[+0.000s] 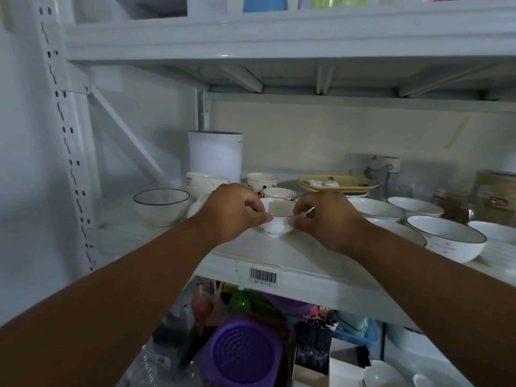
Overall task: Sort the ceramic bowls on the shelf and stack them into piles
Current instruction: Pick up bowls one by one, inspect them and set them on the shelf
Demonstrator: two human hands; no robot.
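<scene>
Mid-sort, with one small white bowl standing near the front edge of the shelf, left hand and right hand pinching its rim from either side, thumbs low on the wall and fingers curled over the lip. Looks like the picking or setting stage for this bowl, not yet piled on anything. Next, probably: lifting it straight, matching it to a like-sized mate such as the small bowls just behind, and lowering it squarely, well apart from the larger bowls at right.
</scene>
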